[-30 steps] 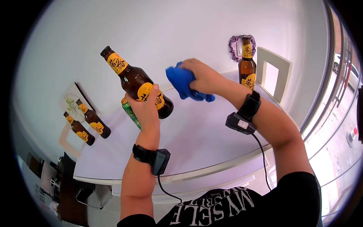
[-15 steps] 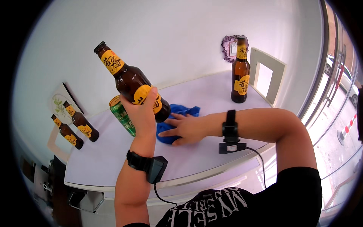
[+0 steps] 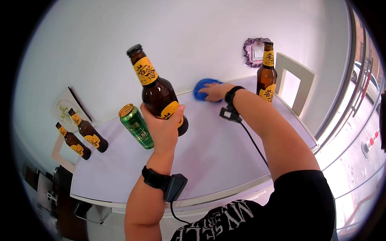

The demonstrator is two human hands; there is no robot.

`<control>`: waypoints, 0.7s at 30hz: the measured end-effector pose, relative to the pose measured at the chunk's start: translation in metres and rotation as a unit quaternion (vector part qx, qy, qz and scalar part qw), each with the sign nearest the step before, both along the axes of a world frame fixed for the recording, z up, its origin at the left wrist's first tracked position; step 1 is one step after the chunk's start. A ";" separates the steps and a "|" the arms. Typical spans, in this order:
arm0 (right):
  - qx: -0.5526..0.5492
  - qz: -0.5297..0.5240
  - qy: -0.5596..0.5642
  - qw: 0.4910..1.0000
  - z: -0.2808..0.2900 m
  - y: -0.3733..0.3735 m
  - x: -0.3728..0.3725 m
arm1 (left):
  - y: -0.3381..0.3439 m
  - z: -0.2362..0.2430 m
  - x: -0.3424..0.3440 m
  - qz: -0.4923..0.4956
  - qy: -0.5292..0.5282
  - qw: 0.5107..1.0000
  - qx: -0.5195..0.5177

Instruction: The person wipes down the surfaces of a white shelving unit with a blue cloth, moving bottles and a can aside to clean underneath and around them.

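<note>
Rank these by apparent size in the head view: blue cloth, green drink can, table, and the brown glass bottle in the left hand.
Largest to smallest, as seen:
Table
Brown glass bottle in the left hand
Green drink can
Blue cloth, visible part only; the right hand covers some

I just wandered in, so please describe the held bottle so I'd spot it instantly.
Start at the pale table; over it, just right of a green can, is the left hand. It grips a brown, yellow-labelled bottle. Unlike three similar bottles nearby, it is held.
</note>
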State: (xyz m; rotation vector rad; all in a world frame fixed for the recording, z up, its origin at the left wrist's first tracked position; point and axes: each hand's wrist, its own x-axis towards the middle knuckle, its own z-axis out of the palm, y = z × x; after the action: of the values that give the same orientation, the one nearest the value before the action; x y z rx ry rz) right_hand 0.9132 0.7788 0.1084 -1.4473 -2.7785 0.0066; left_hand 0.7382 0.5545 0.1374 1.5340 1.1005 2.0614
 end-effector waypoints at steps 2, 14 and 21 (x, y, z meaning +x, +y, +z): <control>-0.005 -0.130 0.022 0.991 0.002 0.006 0.028 | 0.004 -0.003 -0.002 -0.004 0.015 1.000 -0.022; 0.107 -0.263 -0.091 0.955 -0.019 0.017 0.064 | 0.008 -0.004 0.010 0.008 0.025 0.999 -0.038; 0.005 -0.017 -0.150 0.989 0.013 -0.139 0.009 | 0.016 -0.019 0.006 0.011 0.038 0.998 -0.057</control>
State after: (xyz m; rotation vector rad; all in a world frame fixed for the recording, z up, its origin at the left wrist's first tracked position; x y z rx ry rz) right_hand 0.9222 0.6393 0.1216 -1.6154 -2.9762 -0.2448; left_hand 0.7442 0.5707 0.1188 1.5635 1.2449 1.9318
